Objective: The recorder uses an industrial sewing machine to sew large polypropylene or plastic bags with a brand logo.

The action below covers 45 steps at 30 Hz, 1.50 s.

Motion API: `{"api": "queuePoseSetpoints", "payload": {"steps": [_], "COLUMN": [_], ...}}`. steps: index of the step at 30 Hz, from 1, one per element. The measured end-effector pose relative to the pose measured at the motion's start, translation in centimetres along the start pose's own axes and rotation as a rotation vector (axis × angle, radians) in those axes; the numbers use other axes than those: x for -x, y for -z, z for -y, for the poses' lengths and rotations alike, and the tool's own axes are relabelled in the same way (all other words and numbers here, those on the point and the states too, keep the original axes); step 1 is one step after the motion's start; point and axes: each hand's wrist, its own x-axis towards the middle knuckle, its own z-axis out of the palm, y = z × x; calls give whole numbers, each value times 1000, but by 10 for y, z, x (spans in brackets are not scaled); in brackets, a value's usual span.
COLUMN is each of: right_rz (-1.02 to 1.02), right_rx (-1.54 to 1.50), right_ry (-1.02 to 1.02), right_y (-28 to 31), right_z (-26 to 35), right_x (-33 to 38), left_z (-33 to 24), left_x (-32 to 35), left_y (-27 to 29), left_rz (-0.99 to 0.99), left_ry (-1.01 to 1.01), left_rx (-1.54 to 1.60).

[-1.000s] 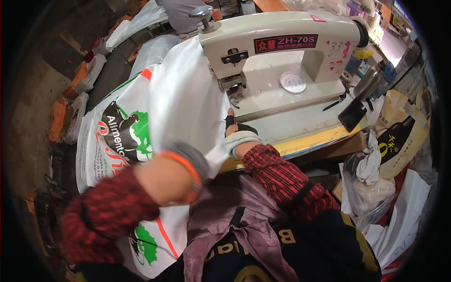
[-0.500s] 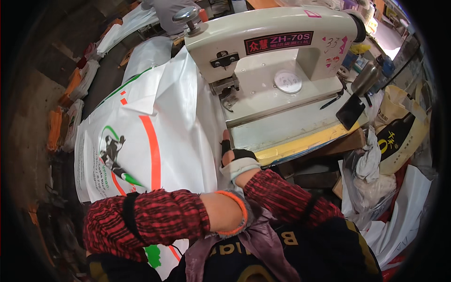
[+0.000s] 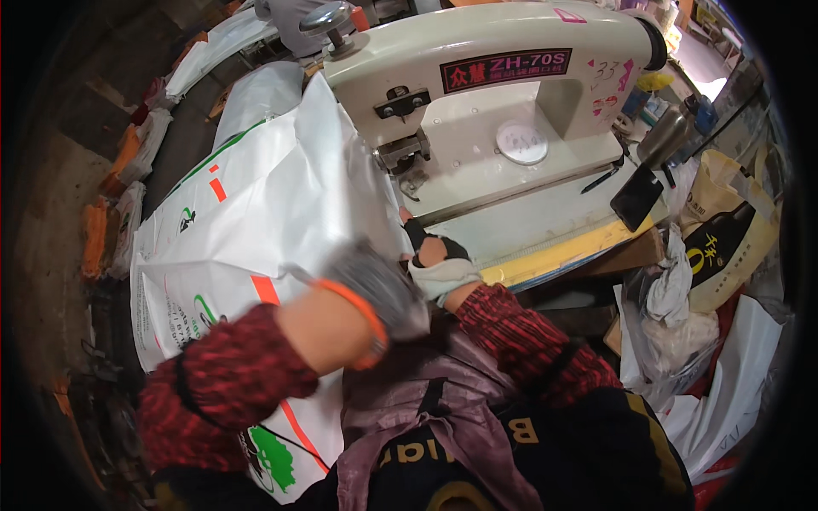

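A large white woven sack (image 3: 247, 196) with red stripes and green print lies along the left side of a cream industrial sewing machine (image 3: 511, 51). At its right edge, below the needle area, is my right hand (image 3: 439, 255) in a black and white glove. One digit stretches along the edge; the others look curled on the sack. My left hand (image 3: 383, 294), in a grey glove with an orange cuff, is over the sack's lower right part. Motion smears its fingers. Red and black checked sleeves cover both forearms.
A black phone (image 3: 636, 198) and a pen (image 3: 602, 177) lie on the machine's bed. A metal bottle (image 3: 667, 136) stands at its right end. Farther right are a printed beige bag (image 3: 724, 230) and white sheets (image 3: 733, 392). Behind, part of another person (image 3: 298, 25) shows.
My left hand has swung leftward and up over the sack, uncovering the apron below. My right hand has moved slightly forward along the sack's edge. The sack's surface has shifted and folded.
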Motion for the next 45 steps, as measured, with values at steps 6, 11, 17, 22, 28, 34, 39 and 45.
{"api": "queuePoseSetpoints", "payload": {"steps": [6, 11, 17, 22, 28, 34, 39, 45], "right_rz": [37, 42, 23, 89, -244, -5, 34, 44], "right_rx": [-252, 43, 182, 225, -291, -150, -301, -525], "right_ry": [221, 99, -254, -302, 137, -316, -286, -196], "right_y": [-50, 5, 12, 2, -20, -3, -12, -9], "right_z": [-25, 7, 42, 6, -10, 10, -11, -16], "right_x": [22, 23, -65, -53, 7, -2, -43, -37], "left_z": [76, 69, -47, -86, -87, -65, 2, 77], "left_x": [68, 93, 46, -30, -28, -29, -58, -92], "left_y": [-2, -8, -63, -129, -108, -85, -52, -50], "left_rz": [-145, -303, -13, -343, -308, -278, -249, -259], "left_ry": [210, 249, -294, -249, -254, -282, -77, 140], "left_rx": [-320, -392, 217, 487, 451, 376, 185, 54]}}
